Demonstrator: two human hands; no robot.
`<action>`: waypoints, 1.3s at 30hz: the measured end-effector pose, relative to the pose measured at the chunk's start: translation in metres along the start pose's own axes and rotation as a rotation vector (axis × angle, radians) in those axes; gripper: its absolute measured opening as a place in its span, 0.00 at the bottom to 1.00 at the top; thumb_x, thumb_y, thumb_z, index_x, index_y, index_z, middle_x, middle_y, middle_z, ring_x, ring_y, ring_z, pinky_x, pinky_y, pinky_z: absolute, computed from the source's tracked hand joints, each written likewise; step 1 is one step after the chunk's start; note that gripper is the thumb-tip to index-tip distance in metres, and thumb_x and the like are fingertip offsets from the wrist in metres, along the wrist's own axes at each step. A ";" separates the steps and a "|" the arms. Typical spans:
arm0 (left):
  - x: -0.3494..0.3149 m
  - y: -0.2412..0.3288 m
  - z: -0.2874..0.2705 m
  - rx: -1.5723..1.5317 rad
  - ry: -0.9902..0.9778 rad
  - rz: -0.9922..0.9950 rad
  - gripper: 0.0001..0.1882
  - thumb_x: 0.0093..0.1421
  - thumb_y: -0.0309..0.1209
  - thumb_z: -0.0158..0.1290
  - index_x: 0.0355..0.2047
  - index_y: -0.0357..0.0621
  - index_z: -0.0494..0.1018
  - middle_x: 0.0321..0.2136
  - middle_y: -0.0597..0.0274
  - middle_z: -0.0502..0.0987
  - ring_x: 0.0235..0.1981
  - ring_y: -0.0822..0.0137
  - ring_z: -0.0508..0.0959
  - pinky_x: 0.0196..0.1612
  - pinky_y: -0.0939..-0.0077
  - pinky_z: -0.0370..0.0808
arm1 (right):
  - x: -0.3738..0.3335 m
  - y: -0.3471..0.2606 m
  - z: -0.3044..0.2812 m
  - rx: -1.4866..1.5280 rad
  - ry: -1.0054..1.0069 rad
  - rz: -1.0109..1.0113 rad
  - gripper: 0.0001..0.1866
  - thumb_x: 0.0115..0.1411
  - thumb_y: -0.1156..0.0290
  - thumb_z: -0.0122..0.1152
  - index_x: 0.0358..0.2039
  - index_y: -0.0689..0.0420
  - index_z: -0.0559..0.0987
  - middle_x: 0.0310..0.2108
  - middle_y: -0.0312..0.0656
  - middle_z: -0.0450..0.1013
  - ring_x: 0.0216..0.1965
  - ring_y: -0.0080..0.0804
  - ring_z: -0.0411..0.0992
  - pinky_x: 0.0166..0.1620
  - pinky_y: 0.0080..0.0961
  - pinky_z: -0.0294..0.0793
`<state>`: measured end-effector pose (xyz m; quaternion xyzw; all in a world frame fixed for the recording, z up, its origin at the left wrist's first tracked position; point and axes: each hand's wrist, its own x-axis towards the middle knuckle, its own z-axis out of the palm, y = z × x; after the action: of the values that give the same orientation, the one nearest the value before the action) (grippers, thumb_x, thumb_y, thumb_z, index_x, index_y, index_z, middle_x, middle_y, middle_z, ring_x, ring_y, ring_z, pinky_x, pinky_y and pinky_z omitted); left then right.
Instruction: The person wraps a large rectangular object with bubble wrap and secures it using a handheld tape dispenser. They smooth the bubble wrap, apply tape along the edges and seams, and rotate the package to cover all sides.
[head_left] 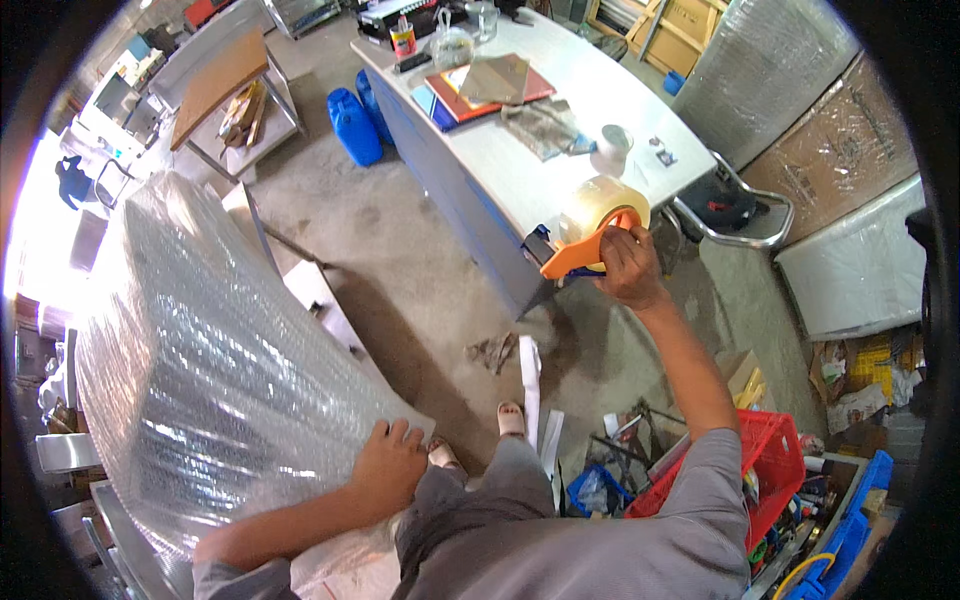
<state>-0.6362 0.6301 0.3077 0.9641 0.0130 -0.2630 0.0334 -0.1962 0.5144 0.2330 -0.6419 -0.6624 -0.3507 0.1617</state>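
Observation:
My right hand (630,268) is closed around an orange tape dispenser (575,257), held up in front of the near corner of the white-topped table (520,165). A wide roll of clear tape (588,208) sits in the dispenser, and its dark cutting end points left. On my left stands a large object covered in bubble wrap (240,400); what is inside is hard to make out. My left hand (392,462) lies on the near right edge of this wrap, its fingers slightly spread and holding nothing.
Folders (490,85), a grey rag (545,128) and a white cup (614,143) lie on the table. Blue jugs (353,125) stand beside it. A metal-framed chair (745,215) is at its right. Near my right side are a red crate (770,450) and a blue bin (597,490).

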 end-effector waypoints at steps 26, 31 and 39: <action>0.073 -0.011 0.000 0.093 -0.529 0.060 0.25 0.41 0.45 0.69 0.38 0.44 0.85 0.40 0.51 0.84 0.45 0.50 0.83 0.47 0.56 0.80 | -0.025 -0.407 -0.141 1.544 -0.129 0.363 0.48 0.41 0.52 0.81 0.59 0.62 0.71 0.58 0.57 0.68 0.62 0.64 0.62 0.66 0.51 0.57; 0.048 -0.019 -0.002 -0.127 -0.079 -0.024 0.24 0.57 0.46 0.63 0.45 0.39 0.82 0.40 0.48 0.84 0.45 0.50 0.83 0.47 0.57 0.79 | -0.030 -0.396 -0.129 1.602 -0.143 0.374 0.42 0.39 0.62 0.80 0.55 0.63 0.72 0.45 0.44 0.73 0.42 0.37 0.75 0.49 0.31 0.73; -0.108 0.024 -0.017 -0.774 0.537 -0.256 0.22 0.66 0.40 0.58 0.53 0.36 0.77 0.44 0.45 0.82 0.45 0.53 0.82 0.48 0.62 0.78 | -0.044 -0.380 -0.114 1.745 -0.371 0.447 0.47 0.38 0.57 0.81 0.59 0.60 0.72 0.54 0.51 0.72 0.55 0.54 0.69 0.61 0.44 0.65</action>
<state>-0.7191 0.6070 0.3785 0.9054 0.2365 0.0171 0.3522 -0.5844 0.4324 0.1862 -0.4515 -0.5680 0.4216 0.5438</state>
